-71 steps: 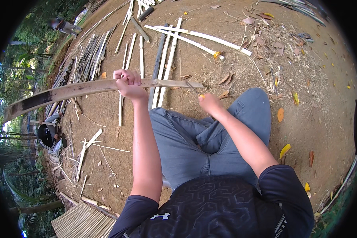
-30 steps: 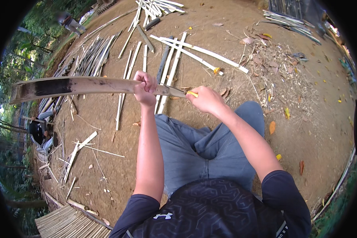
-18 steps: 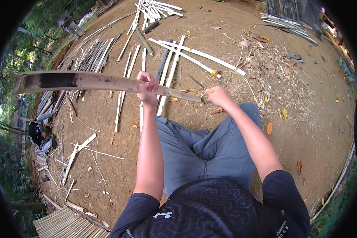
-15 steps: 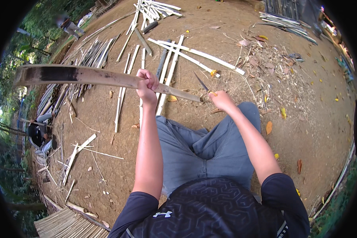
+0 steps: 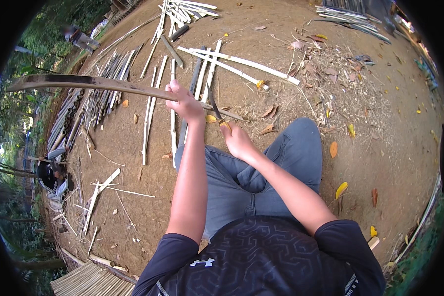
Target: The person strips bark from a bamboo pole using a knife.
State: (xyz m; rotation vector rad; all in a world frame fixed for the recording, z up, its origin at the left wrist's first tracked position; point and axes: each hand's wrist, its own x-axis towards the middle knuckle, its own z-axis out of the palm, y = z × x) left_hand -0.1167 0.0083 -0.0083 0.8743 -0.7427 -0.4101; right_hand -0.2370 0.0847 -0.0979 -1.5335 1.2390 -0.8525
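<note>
My left hand is closed round a long split bamboo strip. It stretches out past the left side, dark-stained there, and its narrow end slants down to the right beyond my fist. In my right hand is a knife with a dark, narrow blade, gripped by its handle. The blade points up and to the left, crossing the strip just right of my left hand. Whether its edge touches the bamboo I cannot tell. Both hands are above and in front of my bent knees.
Pale bamboo strips lie crossed on the dirt ahead. A pile of darker poles is at the left, near a seated person; another person stands farther back. Shavings and dry leaves litter the right. A slatted mat is at lower left.
My right hand has moved left with the knife, bringing the blade across the strip. The strip has turned in my left hand and now shows a narrower side.
</note>
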